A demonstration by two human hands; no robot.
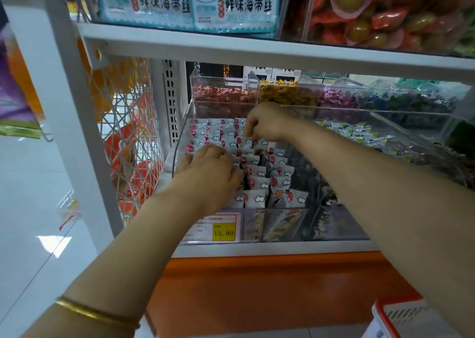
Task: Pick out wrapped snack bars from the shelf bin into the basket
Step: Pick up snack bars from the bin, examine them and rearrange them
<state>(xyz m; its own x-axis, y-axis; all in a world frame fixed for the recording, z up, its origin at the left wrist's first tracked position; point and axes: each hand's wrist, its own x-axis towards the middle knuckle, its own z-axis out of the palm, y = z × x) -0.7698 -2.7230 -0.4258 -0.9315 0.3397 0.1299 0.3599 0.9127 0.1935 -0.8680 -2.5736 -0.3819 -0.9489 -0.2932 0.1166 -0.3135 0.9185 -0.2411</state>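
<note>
A white shelf unit with an orange base fills the view. On its lower level sits a clear shelf bin, and further clear bins of coloured sweets lie beyond it and to its right. The wrapped snack bars, white packets with red dots and clouds, stand in tight rows in the left part of this bin. The left hand lies palm down on the near rows with its fingers bent into the packets; whether it grips any cannot be told. The right hand reaches farther in, fingers curled downward and pinching the top of one bar. The basket, red-rimmed, shows at the near right corner, well apart from the bin. A yellow price tag is on the bin's front.
</note>
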